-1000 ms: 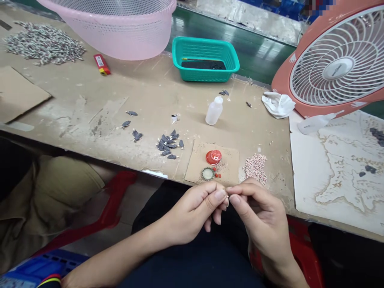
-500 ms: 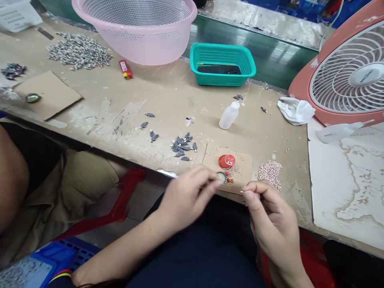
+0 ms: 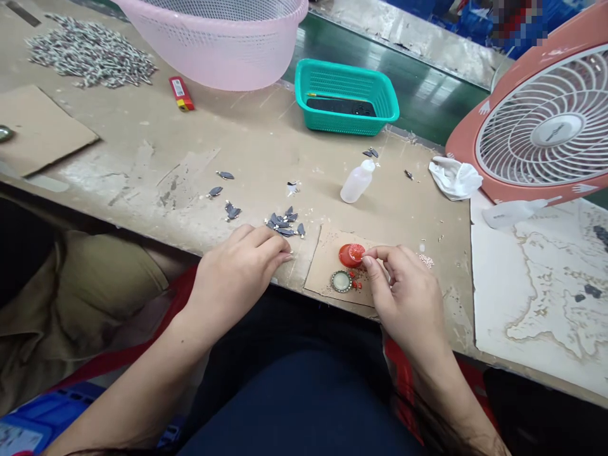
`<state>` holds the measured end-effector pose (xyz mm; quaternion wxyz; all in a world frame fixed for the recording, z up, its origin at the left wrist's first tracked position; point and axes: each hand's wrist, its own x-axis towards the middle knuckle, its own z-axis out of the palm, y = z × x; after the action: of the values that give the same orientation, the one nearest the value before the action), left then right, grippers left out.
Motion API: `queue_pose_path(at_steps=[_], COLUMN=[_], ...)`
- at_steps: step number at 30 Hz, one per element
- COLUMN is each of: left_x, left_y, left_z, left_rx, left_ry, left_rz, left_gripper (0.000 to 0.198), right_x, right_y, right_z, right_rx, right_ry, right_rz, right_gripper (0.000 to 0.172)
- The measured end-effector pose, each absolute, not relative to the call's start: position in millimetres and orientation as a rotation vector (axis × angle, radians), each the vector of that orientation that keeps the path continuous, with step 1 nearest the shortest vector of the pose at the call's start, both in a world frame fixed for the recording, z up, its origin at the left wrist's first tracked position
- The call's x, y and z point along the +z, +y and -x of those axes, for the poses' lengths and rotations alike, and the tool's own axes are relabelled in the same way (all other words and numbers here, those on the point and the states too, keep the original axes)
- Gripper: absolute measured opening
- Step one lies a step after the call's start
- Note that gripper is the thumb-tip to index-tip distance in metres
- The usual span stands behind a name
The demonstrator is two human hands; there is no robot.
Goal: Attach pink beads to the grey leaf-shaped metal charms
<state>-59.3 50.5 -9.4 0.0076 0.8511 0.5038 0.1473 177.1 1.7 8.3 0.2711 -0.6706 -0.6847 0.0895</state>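
Observation:
My left hand (image 3: pixel 242 275) is closed at the table's front edge, beside a small pile of dark grey leaf-shaped pieces (image 3: pixel 280 221). A tiny pale bit shows at its fingertips, too small to name. Thumb and forefinger of my right hand (image 3: pixel 408 291) are pinched together at the right side of a small red cap (image 3: pixel 350 254); whatever is between them is hidden. The cap sits on a cardboard piece (image 3: pixel 316 272), with a bottle cap (image 3: pixel 341 281) and several red bits (image 3: pixel 356 285) close by. Partly behind my right hand lie tiny pinkish beads (image 3: pixel 426 260).
A translucent squeeze bottle (image 3: pixel 357 182) stands behind the cardboard. Farther back are a green basket (image 3: pixel 346 125) holding a phone, a pink basket (image 3: pixel 223 60) and a lighter (image 3: pixel 182 95). An orange fan (image 3: pixel 463 136) is at right. Someone's leg (image 3: pixel 104 266) shows at left.
My left hand has moved left, from beside the bottle cap to the dark pieces. My right hand has moved left and up to the red cap. The view has shifted slightly.

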Motion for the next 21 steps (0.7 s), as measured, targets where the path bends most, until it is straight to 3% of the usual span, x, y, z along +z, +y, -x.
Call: queue_pose_path(at_steps=[6,9,17,21], left_x=[-12.1,-9.7,-2.4,-0.6], left_y=[45.4,42.1,26.6,18.1], left_z=[64.6,62.5,31.6,12.8], left_rx=[0.766,0.902,0.956,0.937], left_ry=[1.425,1.304,0.92,0.781], left_rz=[-2.157,-1.921,-1.145,-0.883], left_gripper=[0.009,0.022,0.007,0.005], right_x=[7.9,10.1,15.5,14.9], right_y=[5.3,5.2,-10.8,-23.9], right_z=[-173.3,-173.4,-175.7,-170.5], right_rx=[0.106,0.113,0.817,0.962], right_ry=[-1.958,-1.956,-1.199,-0.988], right_rz=[1.862,1.85,1.577,1.437], right_gripper=[0.016,0.017,0.014,0.012])
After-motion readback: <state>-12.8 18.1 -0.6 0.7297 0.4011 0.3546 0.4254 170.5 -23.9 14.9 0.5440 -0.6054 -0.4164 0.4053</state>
